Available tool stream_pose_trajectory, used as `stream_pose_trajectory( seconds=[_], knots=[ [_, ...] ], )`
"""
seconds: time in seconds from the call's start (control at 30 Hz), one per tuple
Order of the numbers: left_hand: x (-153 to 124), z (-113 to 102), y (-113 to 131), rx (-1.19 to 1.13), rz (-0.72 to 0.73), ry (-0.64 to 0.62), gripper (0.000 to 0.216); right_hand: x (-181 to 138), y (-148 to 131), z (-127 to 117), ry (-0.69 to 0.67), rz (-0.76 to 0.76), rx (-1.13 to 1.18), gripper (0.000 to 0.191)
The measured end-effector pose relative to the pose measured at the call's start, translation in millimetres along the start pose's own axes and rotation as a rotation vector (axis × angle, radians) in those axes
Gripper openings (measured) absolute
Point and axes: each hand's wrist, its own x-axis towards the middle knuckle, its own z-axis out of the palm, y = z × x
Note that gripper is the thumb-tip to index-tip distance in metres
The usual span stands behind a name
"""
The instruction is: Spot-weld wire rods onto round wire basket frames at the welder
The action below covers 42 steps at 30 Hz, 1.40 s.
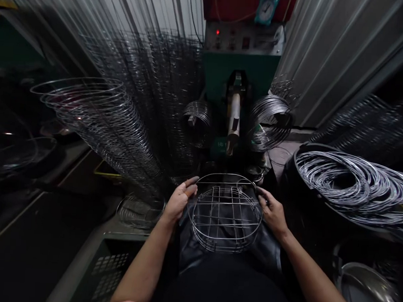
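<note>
Round silver wire basket (pixel 224 214): near centre, over the dark apron, grid face up, between both hands.
Left grip (pixel 178 200): closed on the basket's left rim.
Right grip (pixel 272 212): fingers curled on its right rim.
Loose silver wire rings (pixel 350 179): piled right.
Stacked wire frames (pixel 99 115): left.
Green machine (pixel 240 68): far centre.

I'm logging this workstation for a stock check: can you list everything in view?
wire basket: one, silver, centre, between both hands
ring stack: many, silver, left
loose rings: many, silver, dark tub at right
machine: one, green, top centre
wire coils: two, silver, flanking the machine
clock: one, teal, above machine
metal bowl: one, grey, bottom right
crate: one, grey, bottom left
left hand: one, bare, gripping basket's left rim
right hand: one, bare, gripping basket's right rim
</note>
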Motion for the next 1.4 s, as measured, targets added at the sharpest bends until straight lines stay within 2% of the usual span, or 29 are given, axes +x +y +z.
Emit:
stream_pose_trajectory(
  seconds=[0.07,0.13,0.23,0.43,0.63,0.83,0.9,0.97,1.03,1.13,1.27,1.4],
  knots=[
    [6.0,-11.3,-9.4,0.321,0.012,0.013,0.056,-2.8,10.6,4.0,-0.036,0.024,-0.021,0.038],
    [8.6,-22.6,-19.3,0.560,-0.006,-0.026,0.055,-5.3,20.0,7.3,-0.063,0.043,-0.051,0.039],
    [8.0,-33.7,-31.9,0.710,-0.028,-0.086,0.053,-8.5,29.0,10.0,-0.084,0.053,-0.090,0.040],
    [3.2,-40.7,-45.8,0.678,-0.026,-0.125,0.051,-12.2,33.7,9.6,-0.093,0.079,-0.098,0.038],
    [-0.6,-40.1,-52.8,0.644,0.000,-0.146,0.058,-17.6,40.6,4.5,-0.148,0.133,-0.044,0.040],
    [-0.9,-43.1,-54.7,0.691,-0.004,-0.231,0.062,-26.4,41.4,-4.9,-0.226,0.187,0.063,0.044],
    [-4.2,-46.5,-52.4,0.765,-0.017,-0.305,0.064,-28.3,40.2,-6.9,-0.249,0.232,0.101,0.046],
    [-9.0,-49.9,-50.3,0.829,-0.052,-0.412,0.076,-29.1,39.9,-6.9,-0.256,0.284,0.150,0.046],
    [-13.9,-52.5,-50.4,0.876,-0.074,-0.485,0.100,-29.8,41.3,-4.7,-0.253,0.331,0.219,0.046],
    [-19.4,-54.4,-55.8,0.916,-0.077,-0.426,0.122,-33.1,45.6,2.0,-0.223,0.397,0.338,0.049],
    [-26.4,-53.9,-66.3,0.772,-0.121,-0.369,0.117,-42.1,48.2,12.4,-0.174,0.455,0.430,0.048],
    [-36.3,-54.8,-70.9,0.664,-0.131,-0.358,0.116,-46.5,43.5,16.8,-0.115,0.384,0.388,0.046]
  ],
)
